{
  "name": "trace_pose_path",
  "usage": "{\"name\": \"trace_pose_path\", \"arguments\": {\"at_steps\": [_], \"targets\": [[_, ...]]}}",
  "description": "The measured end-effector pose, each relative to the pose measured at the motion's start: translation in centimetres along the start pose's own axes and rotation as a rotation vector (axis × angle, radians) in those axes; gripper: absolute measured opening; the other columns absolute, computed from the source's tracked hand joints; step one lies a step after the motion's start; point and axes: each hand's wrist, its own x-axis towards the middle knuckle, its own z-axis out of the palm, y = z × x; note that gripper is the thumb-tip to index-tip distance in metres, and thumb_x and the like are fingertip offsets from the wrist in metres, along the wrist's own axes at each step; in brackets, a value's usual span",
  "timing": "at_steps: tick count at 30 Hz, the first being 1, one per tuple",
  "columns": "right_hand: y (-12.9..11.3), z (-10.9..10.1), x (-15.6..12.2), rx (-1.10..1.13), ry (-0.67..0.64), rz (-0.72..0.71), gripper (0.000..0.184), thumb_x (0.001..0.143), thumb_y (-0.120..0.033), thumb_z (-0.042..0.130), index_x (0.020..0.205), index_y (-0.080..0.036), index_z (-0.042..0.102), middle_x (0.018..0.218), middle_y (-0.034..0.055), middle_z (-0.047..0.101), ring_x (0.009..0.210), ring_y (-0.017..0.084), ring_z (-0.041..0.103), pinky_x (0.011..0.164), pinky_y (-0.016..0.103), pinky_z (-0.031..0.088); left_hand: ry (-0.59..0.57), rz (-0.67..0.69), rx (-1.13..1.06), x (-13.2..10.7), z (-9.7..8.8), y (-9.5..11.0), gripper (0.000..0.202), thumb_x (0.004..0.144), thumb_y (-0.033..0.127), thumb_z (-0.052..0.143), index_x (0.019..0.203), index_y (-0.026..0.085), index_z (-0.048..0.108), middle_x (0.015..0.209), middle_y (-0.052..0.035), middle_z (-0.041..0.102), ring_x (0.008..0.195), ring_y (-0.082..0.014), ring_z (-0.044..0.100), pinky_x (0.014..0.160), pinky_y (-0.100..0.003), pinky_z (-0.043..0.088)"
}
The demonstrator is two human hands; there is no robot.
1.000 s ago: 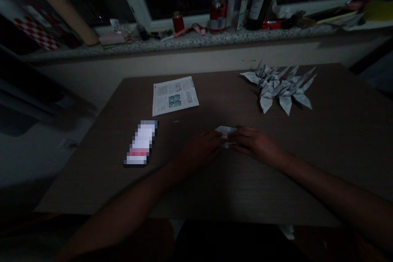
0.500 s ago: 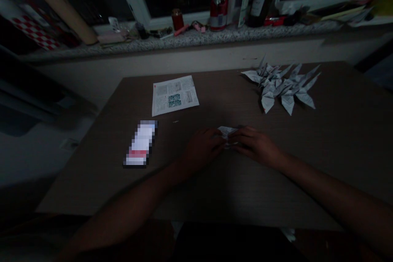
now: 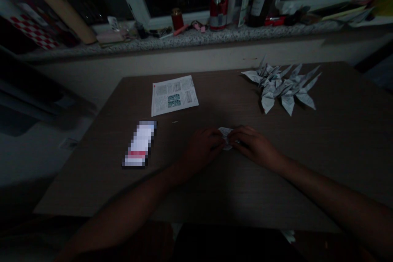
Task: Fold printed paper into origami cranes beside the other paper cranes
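A small folded piece of printed paper (image 3: 226, 132) lies low over the table between my two hands. My left hand (image 3: 204, 145) grips its left side, fingers bent and pressed on the paper. From the right, my right hand (image 3: 253, 143) holds the other side with thumb and fingertips. Both hands cover much of the paper, so its full fold is hidden. Beyond them, at the back right, sits a cluster of pointed folded-paper pieces (image 3: 284, 86), made of the same kind of printed paper.
A flat printed sheet (image 3: 175, 96) lies at the table's back left, with a blurred-out lit phone (image 3: 139, 144) nearer me. Behind the brown table (image 3: 196, 196) runs a stone windowsill (image 3: 184, 41) bearing a red can (image 3: 218, 12), a dark bottle (image 3: 259, 2) and other clutter.
My fingers have shifted slightly on the folded paper, and a bit more of its near part shows between them. Everything else stays in place.
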Motion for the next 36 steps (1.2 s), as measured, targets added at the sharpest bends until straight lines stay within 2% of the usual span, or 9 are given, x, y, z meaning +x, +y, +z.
{"name": "trace_pose_path", "arguments": {"at_steps": [5, 11, 18, 23, 27, 31, 36], "targets": [[0.0, 0.1, 0.0, 0.014, -0.006, 0.022, 0.013, 0.102, -0.022, 0.059, 0.109, -0.022, 0.07, 0.11, 0.0105, 0.073, 0.105, 0.027, 0.068, 0.093, 0.047, 0.057, 0.023, -0.052, -0.097, 0.2, -0.2, 0.2, 0.013, 0.1, 0.03, 0.065, 0.108, 0.022, 0.072, 0.122, -0.0046, 0.072, 0.115, -0.0225, 0.067, 0.102, -0.041, 0.051], [-0.2, 0.1, 0.2, 0.0, 0.029, 0.068, 0.008, 0.1, -0.023, 0.062, 0.106, -0.023, 0.067, 0.104, 0.0086, 0.074, 0.099, 0.027, 0.07, 0.087, 0.043, 0.057, 0.01, -0.083, -0.125, 0.4, 0.0, -0.1, 0.011, 0.1, 0.029, 0.064, 0.102, 0.02, 0.07, 0.12, -0.0052, 0.071, 0.114, -0.0222, 0.067, 0.103, -0.041, 0.051], [0.0, 0.0, 0.0, -0.066, 0.022, -0.003, 0.012, 0.102, -0.024, 0.06, 0.107, -0.021, 0.069, 0.106, 0.0105, 0.074, 0.099, 0.027, 0.071, 0.087, 0.044, 0.059, 0.025, -0.092, -0.141, 0.7, 0.1, 0.1, 0.007, 0.099, 0.025, 0.065, 0.098, 0.019, 0.068, 0.113, -0.0042, 0.07, 0.106, -0.02, 0.066, 0.099, -0.036, 0.052], [0.3, -0.1, -0.1, -0.134, -0.02, -0.083, 0.016, 0.101, -0.025, 0.061, 0.111, -0.02, 0.072, 0.11, 0.0116, 0.074, 0.104, 0.029, 0.07, 0.088, 0.045, 0.06, -0.007, -0.105, -0.044, 0.6, -0.1, 0.3, 0.011, 0.101, 0.028, 0.063, 0.108, 0.02, 0.067, 0.115, -0.0049, 0.07, 0.106, -0.0216, 0.067, 0.095, -0.036, 0.054], [0.4, 0.0, -0.2, -0.157, -0.014, -0.096, 0.016, 0.102, -0.023, 0.06, 0.108, -0.02, 0.075, 0.11, 0.0112, 0.074, 0.103, 0.028, 0.07, 0.087, 0.044, 0.06, -0.093, 0.0, 0.143, -0.1, -0.6, 0.5, 0.016, 0.104, 0.025, 0.057, 0.114, 0.021, 0.068, 0.124, -0.0059, 0.071, 0.11, -0.0239, 0.068, 0.093, -0.038, 0.055], [0.4, 0.1, -0.4, -0.167, 0.015, -0.087, 0.018, 0.102, -0.023, 0.06, 0.107, -0.021, 0.076, 0.111, 0.0111, 0.074, 0.104, 0.028, 0.071, 0.088, 0.043, 0.061, -0.176, 0.081, 0.247, -0.9, -1.0, 0.5, 0.027, 0.105, 0.02, 0.053, 0.129, 0.02, 0.064, 0.135, -0.0077, 0.068, 0.118, -0.025, 0.067, 0.094, -0.038, 0.057], [0.3, 0.1, -0.4, -0.189, 0.015, -0.092, 0.019, 0.102, -0.023, 0.06, 0.109, -0.021, 0.077, 0.11, 0.0119, 0.075, 0.1, 0.027, 0.072, 0.084, 0.041, 0.062, -0.191, 0.112, 0.318, -1.2, -1.1, 0.4, 0.035, 0.106, 0.018, 0.051, 0.14, 0.021, 0.058, 0.14, -0.0079, 0.066, 0.12, -0.0242, 0.068, 0.093, -0.037, 0.058]]}}
